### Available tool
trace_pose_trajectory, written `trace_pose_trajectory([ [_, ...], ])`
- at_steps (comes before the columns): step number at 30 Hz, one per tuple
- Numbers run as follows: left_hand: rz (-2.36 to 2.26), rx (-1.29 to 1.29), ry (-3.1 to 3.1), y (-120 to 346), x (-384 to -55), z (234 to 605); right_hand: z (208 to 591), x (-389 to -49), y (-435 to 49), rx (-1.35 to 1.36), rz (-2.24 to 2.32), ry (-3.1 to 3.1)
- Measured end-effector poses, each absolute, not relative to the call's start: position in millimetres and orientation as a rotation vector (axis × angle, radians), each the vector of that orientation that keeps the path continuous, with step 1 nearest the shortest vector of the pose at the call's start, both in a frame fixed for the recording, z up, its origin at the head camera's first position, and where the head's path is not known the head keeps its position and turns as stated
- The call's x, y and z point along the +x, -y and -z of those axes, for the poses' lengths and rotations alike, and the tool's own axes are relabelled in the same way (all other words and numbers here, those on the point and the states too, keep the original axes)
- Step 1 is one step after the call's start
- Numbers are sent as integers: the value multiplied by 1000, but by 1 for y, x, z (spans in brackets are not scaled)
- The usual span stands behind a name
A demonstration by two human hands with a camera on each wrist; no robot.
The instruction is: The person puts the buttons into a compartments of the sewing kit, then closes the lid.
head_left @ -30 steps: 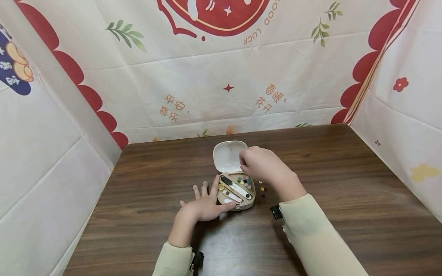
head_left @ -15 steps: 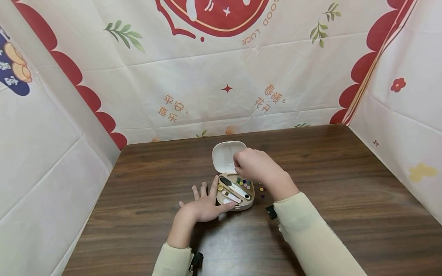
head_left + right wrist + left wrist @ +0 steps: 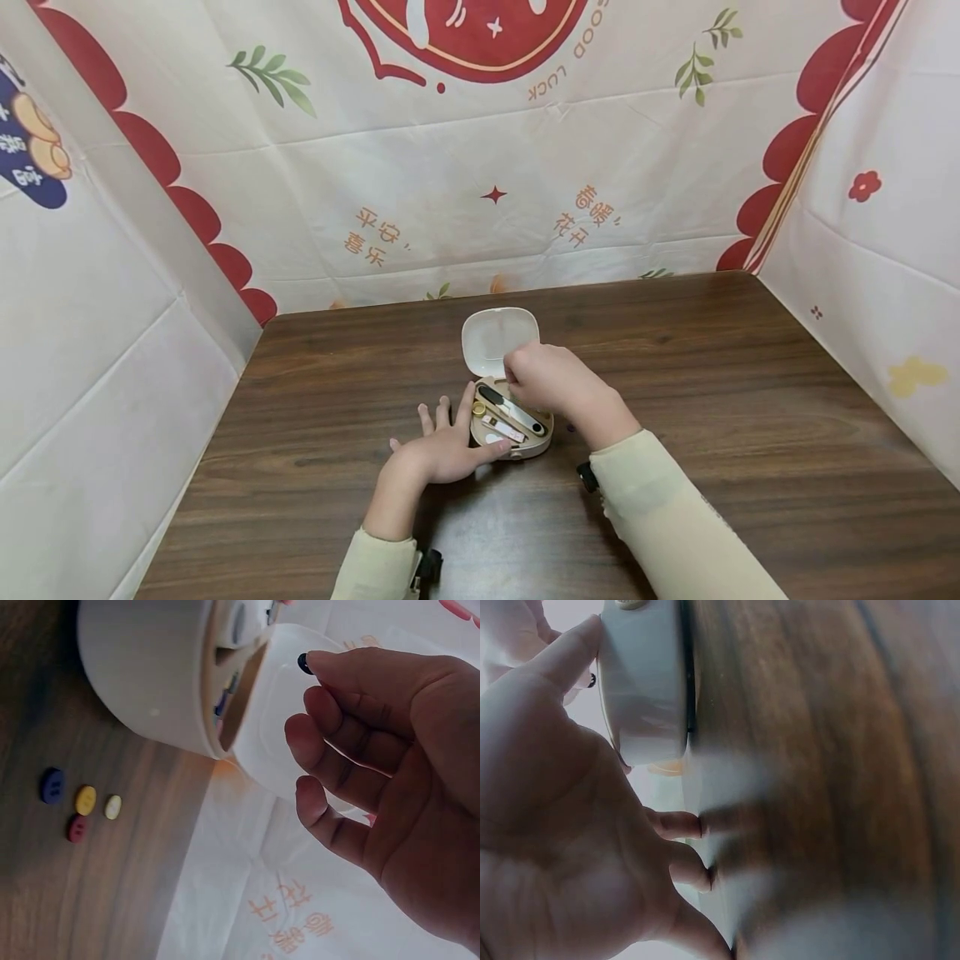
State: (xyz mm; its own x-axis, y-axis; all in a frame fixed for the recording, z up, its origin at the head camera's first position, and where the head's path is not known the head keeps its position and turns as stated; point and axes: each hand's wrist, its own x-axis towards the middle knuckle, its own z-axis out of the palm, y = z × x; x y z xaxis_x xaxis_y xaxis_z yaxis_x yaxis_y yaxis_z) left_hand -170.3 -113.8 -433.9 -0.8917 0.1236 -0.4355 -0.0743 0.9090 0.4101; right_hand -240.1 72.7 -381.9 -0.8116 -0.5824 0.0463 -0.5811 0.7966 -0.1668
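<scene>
A small cream sewing box [image 3: 534, 451] stands on the table, its white lid [image 3: 483, 337] swung up behind. Inside lie a slim black-and-white tool [image 3: 512, 408], a pink-and-white piece [image 3: 503, 428] and a round gold-coloured item [image 3: 478, 408]. My left hand [image 3: 441, 450] spreads its fingers, index finger and thumb against the box's left and front sides. Over the box's right compartment, my right hand [image 3: 557, 382] pinches a black button [image 3: 304, 664] between thumb and index finger; its other fingers curl loosely. From the head view, this hand hides the buttons in that compartment.
Several loose buttons lie on the table right of the box, among them a blue one [image 3: 52, 785], a yellow one [image 3: 85, 799] and a red one [image 3: 76, 828]. A printed white cloth [image 3: 450, 167] hangs behind the wooden table [image 3: 337, 367].
My right hand has moved from beside the lid leftward and down, over the box's right compartment, covering the buttons there. My left hand has stayed at the box.
</scene>
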Motion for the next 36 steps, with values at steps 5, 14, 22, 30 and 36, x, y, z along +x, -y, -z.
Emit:
trace_pose_trajectory([
  [5,-577,37,-2611,114,-170,435,390,-240,-73,-981,254,-2965],
  [14,-583,37,-2610,113,-170,435,395,-244,-74,-980,243,-2930],
  [22,-574,49,-2613,113,-171,436,397,-250,-76,-936,258,-2921],
  [30,-575,49,-2614,113,-171,437,403,-252,-76,-937,225,-2925],
  [36,-576,42,-2614,114,-170,438,405,-253,-74,-945,210,-2936],
])
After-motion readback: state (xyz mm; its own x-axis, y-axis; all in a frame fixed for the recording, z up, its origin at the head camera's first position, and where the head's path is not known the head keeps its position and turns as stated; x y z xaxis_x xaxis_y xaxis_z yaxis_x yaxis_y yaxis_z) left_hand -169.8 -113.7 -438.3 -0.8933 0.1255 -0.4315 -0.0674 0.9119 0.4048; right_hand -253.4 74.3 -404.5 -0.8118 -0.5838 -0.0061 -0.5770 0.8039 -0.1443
